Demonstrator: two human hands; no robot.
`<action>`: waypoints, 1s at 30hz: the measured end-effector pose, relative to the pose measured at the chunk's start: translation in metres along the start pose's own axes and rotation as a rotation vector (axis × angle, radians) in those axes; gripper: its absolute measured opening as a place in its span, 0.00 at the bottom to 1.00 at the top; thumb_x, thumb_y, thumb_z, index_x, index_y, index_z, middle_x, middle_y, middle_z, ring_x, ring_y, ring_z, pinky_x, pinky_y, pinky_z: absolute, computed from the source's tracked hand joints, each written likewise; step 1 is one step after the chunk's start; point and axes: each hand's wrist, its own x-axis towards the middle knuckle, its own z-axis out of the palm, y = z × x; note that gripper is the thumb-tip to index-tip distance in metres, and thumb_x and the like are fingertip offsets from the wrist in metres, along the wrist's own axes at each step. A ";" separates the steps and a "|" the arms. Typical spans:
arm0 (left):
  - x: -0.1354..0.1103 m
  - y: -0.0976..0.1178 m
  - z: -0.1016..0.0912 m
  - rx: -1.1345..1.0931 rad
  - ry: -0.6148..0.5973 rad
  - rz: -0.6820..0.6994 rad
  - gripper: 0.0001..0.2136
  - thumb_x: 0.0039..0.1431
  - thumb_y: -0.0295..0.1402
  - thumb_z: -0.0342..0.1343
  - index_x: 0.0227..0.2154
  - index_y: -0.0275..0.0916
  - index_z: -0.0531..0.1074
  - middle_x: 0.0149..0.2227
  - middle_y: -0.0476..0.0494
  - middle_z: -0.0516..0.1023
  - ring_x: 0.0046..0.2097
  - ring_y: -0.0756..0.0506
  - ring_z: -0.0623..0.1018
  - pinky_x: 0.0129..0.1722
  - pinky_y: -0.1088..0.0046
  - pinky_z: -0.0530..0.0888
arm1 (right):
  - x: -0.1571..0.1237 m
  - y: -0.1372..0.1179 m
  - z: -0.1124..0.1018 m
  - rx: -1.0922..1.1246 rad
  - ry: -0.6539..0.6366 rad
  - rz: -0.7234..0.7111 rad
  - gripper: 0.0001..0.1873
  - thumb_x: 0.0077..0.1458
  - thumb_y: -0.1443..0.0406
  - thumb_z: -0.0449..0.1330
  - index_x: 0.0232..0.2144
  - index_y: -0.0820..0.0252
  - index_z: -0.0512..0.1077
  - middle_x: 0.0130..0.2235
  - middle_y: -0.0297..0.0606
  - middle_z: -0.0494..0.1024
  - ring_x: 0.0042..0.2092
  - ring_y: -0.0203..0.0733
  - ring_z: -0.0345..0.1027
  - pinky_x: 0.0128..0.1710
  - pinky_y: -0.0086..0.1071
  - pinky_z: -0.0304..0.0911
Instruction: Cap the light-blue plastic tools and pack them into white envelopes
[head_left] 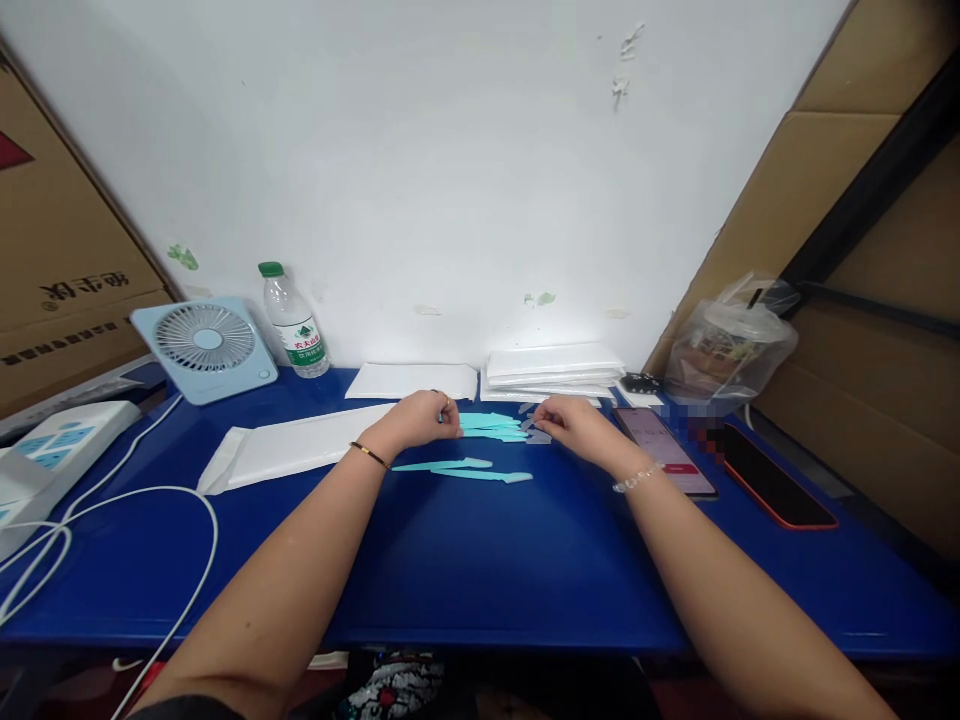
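Several turquoise eyebrow razors [491,427] lie bunched together on the blue table. My left hand [416,418] is closed at the left ends of their handles, fingertips bent down onto them. Small clear plastic caps [538,437] are scattered at the right of the bunch. Over these caps, my right hand [574,425] has thumb and forefinger pinched together; what sits between them is too small to make out. Nearer to me, apart from the bunch, a few more razors [480,476] rest with their blade ends pointing right.
A white padded mailer [289,447] lies left of the razors, and stacked white envelopes [551,370] stand against the wall. At left are a fan [206,348], a water bottle [296,325] and a power strip [56,455]. Phones [776,480] and a bagged drink [724,345] occupy the right.
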 end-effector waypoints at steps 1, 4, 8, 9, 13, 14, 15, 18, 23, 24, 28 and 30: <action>-0.003 0.002 -0.003 -0.013 -0.105 -0.022 0.11 0.46 0.42 0.61 0.29 0.41 0.76 0.30 0.49 0.77 0.31 0.48 0.74 0.27 0.75 0.64 | -0.001 -0.006 0.001 0.019 -0.021 -0.027 0.06 0.55 0.68 0.55 0.31 0.59 0.72 0.33 0.37 0.76 0.33 0.38 0.67 0.32 0.29 0.58; -0.008 0.009 -0.005 0.000 -0.297 -0.073 0.08 0.41 0.38 0.63 0.25 0.41 0.76 0.25 0.50 0.76 0.27 0.49 0.72 0.23 0.76 0.61 | -0.003 -0.022 0.007 0.054 -0.084 -0.069 0.07 0.56 0.66 0.55 0.31 0.60 0.73 0.32 0.38 0.75 0.32 0.38 0.67 0.31 0.29 0.58; -0.004 0.020 0.005 0.022 -0.231 -0.042 0.06 0.47 0.38 0.59 0.25 0.41 0.75 0.27 0.49 0.77 0.27 0.49 0.72 0.23 0.76 0.61 | -0.003 -0.034 0.020 0.084 -0.138 -0.082 0.08 0.56 0.62 0.57 0.33 0.59 0.74 0.30 0.37 0.75 0.31 0.38 0.66 0.30 0.29 0.58; -0.002 0.022 0.009 0.031 -0.188 -0.017 0.07 0.49 0.38 0.58 0.26 0.41 0.75 0.28 0.49 0.77 0.28 0.49 0.72 0.23 0.76 0.61 | -0.002 -0.035 0.023 0.095 -0.142 -0.082 0.08 0.56 0.61 0.58 0.34 0.59 0.74 0.30 0.36 0.74 0.31 0.37 0.66 0.30 0.28 0.57; 0.006 0.028 0.021 0.123 0.003 0.069 0.08 0.54 0.38 0.55 0.30 0.41 0.75 0.32 0.48 0.78 0.31 0.48 0.74 0.26 0.76 0.62 | 0.000 -0.031 0.027 0.112 -0.114 -0.063 0.09 0.56 0.61 0.57 0.31 0.60 0.74 0.27 0.35 0.73 0.28 0.35 0.64 0.28 0.28 0.56; 0.007 0.029 0.023 0.147 0.037 0.082 0.08 0.55 0.39 0.55 0.31 0.41 0.74 0.32 0.48 0.78 0.32 0.48 0.74 0.27 0.76 0.62 | 0.001 -0.027 0.025 0.115 -0.102 -0.058 0.09 0.56 0.61 0.57 0.31 0.60 0.74 0.27 0.35 0.73 0.28 0.35 0.64 0.28 0.28 0.56; 0.009 0.029 0.023 0.167 0.063 0.091 0.08 0.55 0.39 0.54 0.31 0.41 0.74 0.32 0.47 0.78 0.32 0.47 0.74 0.28 0.75 0.62 | 0.002 -0.022 0.024 0.118 -0.083 -0.049 0.09 0.56 0.62 0.57 0.31 0.60 0.74 0.28 0.35 0.74 0.28 0.35 0.64 0.28 0.28 0.56; 0.015 0.028 0.025 0.201 0.134 0.071 0.08 0.57 0.38 0.53 0.31 0.40 0.74 0.33 0.47 0.78 0.34 0.47 0.75 0.30 0.75 0.64 | 0.005 -0.002 0.017 0.085 -0.003 0.001 0.09 0.56 0.63 0.56 0.31 0.59 0.75 0.30 0.36 0.75 0.31 0.37 0.66 0.30 0.29 0.57; 0.021 0.024 0.028 0.143 0.216 0.072 0.08 0.56 0.37 0.54 0.35 0.41 0.74 0.37 0.46 0.77 0.39 0.45 0.75 0.33 0.73 0.65 | 0.004 0.008 0.007 -0.005 0.054 0.041 0.10 0.56 0.62 0.56 0.33 0.59 0.76 0.33 0.39 0.75 0.33 0.40 0.66 0.34 0.31 0.58; 0.020 0.024 0.028 0.113 0.223 0.072 0.09 0.56 0.38 0.54 0.35 0.41 0.74 0.38 0.46 0.77 0.39 0.45 0.75 0.33 0.73 0.66 | 0.003 0.004 0.006 0.017 0.039 0.023 0.10 0.56 0.62 0.56 0.33 0.58 0.76 0.33 0.38 0.74 0.33 0.39 0.65 0.34 0.31 0.58; 0.009 0.027 0.023 0.013 0.109 0.113 0.11 0.54 0.43 0.55 0.31 0.41 0.75 0.33 0.49 0.77 0.33 0.48 0.75 0.28 0.74 0.64 | -0.004 -0.021 0.008 0.128 -0.183 -0.081 0.09 0.50 0.59 0.62 0.30 0.59 0.74 0.32 0.36 0.72 0.32 0.38 0.64 0.30 0.29 0.57; 0.004 0.030 0.021 -0.021 -0.018 0.173 0.13 0.50 0.46 0.58 0.31 0.42 0.76 0.31 0.50 0.78 0.31 0.49 0.75 0.27 0.75 0.63 | -0.005 -0.028 0.013 0.124 -0.273 -0.106 0.09 0.49 0.59 0.63 0.29 0.59 0.72 0.30 0.35 0.70 0.32 0.38 0.62 0.29 0.29 0.56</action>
